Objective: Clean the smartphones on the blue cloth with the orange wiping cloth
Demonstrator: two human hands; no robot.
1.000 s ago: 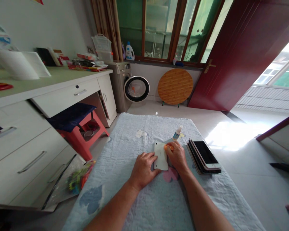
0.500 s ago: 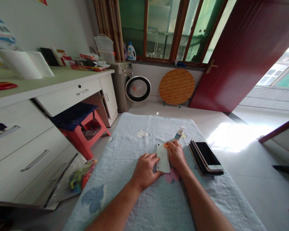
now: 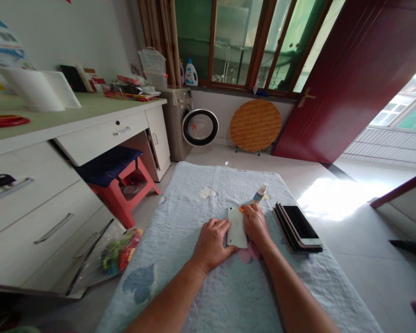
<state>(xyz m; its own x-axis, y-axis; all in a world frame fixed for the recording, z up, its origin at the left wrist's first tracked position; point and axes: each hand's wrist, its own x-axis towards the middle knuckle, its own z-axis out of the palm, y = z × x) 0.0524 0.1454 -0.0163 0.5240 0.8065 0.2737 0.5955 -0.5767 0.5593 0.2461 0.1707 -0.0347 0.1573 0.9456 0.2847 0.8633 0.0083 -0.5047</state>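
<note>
White smartphone between two bare hands on a pale blue quilted cover (image 3: 180, 217). The white smartphone (image 3: 237, 231) lies flat, back upward, its camera lens at the upper left corner. The left hand (image 3: 213, 243) is partly spread, fingertips against the phone's left edge and thumb near its lower edge, touching it without closing round it. The right hand (image 3: 255, 224) is bunched, its fingers pinching an orange cloth (image 3: 242, 209) at the phone's upper right edge.

Possible faults: the phone could skid or turn on the soft cover if the right hand presses harder than the left resists. The small spray bottle (image 3: 260, 192), upright just beyond the right knuckles, could tip if that hand swings forward. The stack of phones (image 3: 300, 226) to the right (its layers unevenly aligned) could slide apart if the right forearm knocks it.

Containers: the spray bottle's contents cannot be made out. A clear plastic bag (image 3: 90, 273) on the floor at left holds brightly coloured pieces (image 3: 119, 254), too blurred to identify. Clear plastic boxes (image 3: 152, 67) stand stacked near the curtain, contents indistinct. The washing machine (image 3: 176, 129) has its round door open; its drum is largely hidden. A detergent bottle (image 3: 190, 74) stands behind it.
</note>
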